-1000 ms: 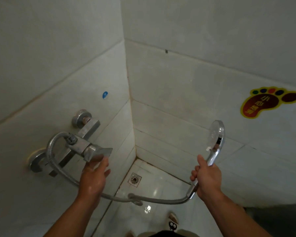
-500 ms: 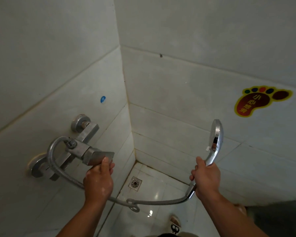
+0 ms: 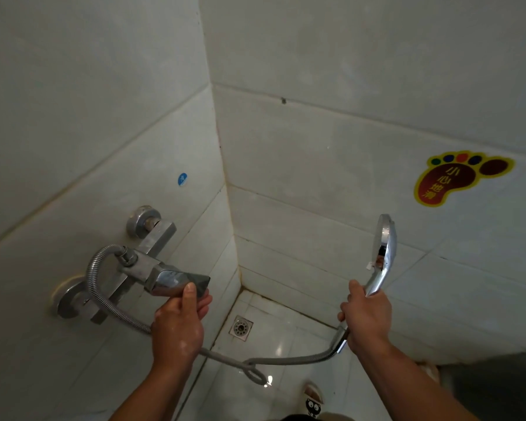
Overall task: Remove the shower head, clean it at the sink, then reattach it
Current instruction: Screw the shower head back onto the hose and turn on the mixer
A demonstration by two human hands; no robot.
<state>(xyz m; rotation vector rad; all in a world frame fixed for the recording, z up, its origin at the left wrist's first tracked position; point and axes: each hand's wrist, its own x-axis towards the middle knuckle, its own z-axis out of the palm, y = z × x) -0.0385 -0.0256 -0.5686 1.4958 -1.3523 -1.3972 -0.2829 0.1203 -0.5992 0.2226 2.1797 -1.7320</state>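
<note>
Shower head [image 3: 384,243] upright, well right of mixer tap [image 3: 152,238]. Right grip [image 3: 366,320] curled round its handle. Left grip [image 3: 178,326] pinches tap lever [image 3: 179,281], thumb over, fingers under. Hose [image 3: 286,360] sags below tap w/ small loop. Floor drain [image 3: 241,328] lower right of tap.

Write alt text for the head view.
A person's right hand holds a chrome shower head by its handle while the left hand grips the lever of the wall faucet; a metal hose links faucet and shower head.

Tiled shower corner: wall mixer tap [image 3: 152,262]; floor drain [image 3: 241,328]
</note>
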